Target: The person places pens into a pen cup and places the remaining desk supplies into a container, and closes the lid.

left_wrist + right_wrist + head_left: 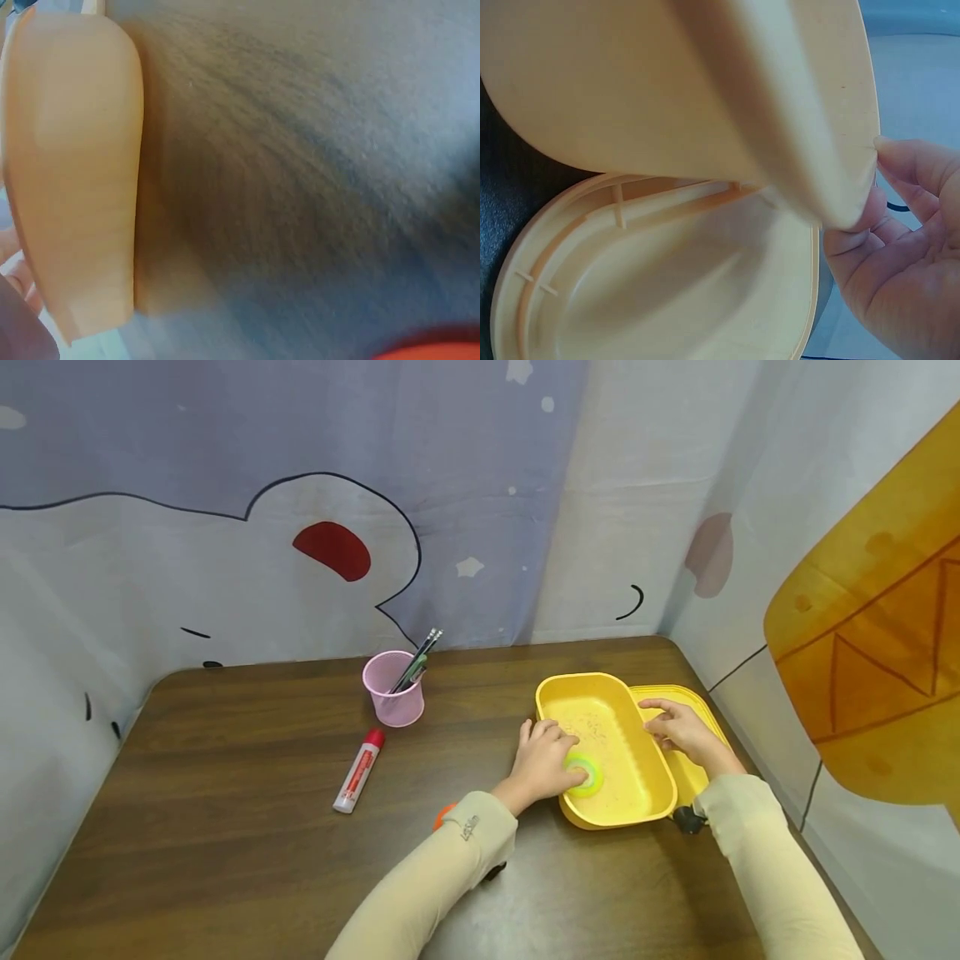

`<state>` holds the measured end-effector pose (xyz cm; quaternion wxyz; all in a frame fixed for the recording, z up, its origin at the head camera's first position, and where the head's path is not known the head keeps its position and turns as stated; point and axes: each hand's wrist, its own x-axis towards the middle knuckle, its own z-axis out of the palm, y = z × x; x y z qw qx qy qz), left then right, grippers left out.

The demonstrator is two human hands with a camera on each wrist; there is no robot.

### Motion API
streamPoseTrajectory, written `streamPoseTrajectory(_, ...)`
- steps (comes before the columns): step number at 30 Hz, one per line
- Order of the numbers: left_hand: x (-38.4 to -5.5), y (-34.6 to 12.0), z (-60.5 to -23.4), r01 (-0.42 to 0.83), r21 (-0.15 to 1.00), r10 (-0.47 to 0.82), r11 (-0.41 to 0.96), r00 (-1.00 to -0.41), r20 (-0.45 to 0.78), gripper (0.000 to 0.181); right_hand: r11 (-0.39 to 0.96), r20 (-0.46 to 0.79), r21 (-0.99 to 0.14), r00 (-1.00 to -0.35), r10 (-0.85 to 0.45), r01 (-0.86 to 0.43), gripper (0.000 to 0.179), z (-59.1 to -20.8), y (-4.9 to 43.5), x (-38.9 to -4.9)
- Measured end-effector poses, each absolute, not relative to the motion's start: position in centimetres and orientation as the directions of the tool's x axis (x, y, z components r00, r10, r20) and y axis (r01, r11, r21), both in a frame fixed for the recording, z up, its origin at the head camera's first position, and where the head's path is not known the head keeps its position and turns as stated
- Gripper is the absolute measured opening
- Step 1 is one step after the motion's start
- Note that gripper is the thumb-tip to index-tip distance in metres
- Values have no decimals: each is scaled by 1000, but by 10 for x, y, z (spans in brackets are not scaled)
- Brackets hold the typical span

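A yellow plastic box [622, 777] stands on the table, partly over its yellow lid [686, 768]. My left hand [542, 762] reaches across the box's left rim with its fingers spread. Its thumb overlaps a round yellow-green thing [592, 781] with a pale middle, inside the box. In the left wrist view, the box's outer wall [75, 172] hides most of that hand. At the right rim, my right hand [682, 732] pinches the box edge; the right wrist view shows the thumb and fingers [911, 161] on it, above the ribbed lid [652, 292].
A pink cup [399, 706] with pencils stands near the back edge. In front of it lies a red-capped white tube [360, 772]. An orange thing [444, 815] is mostly hidden by the left sleeve. Printed curtains [480, 510] hang behind the brown table [225, 777].
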<state>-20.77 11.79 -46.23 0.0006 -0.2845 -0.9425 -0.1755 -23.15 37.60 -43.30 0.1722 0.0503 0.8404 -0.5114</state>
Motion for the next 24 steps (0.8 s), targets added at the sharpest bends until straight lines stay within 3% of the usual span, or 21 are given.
streamPoseTrajectory(8, -208, 98, -454, 638, 318, 589, 701, -770, 245, 47, 482, -342, -837, -935, -90, 260, 51, -433, 377, -231)
streamPoseTrajectory(24, -214, 31, -462, 711, 325, 694, 624, -695, 188, 63, 472, -361, -838, -927, -102, 274, 51, -418, 364, -225)
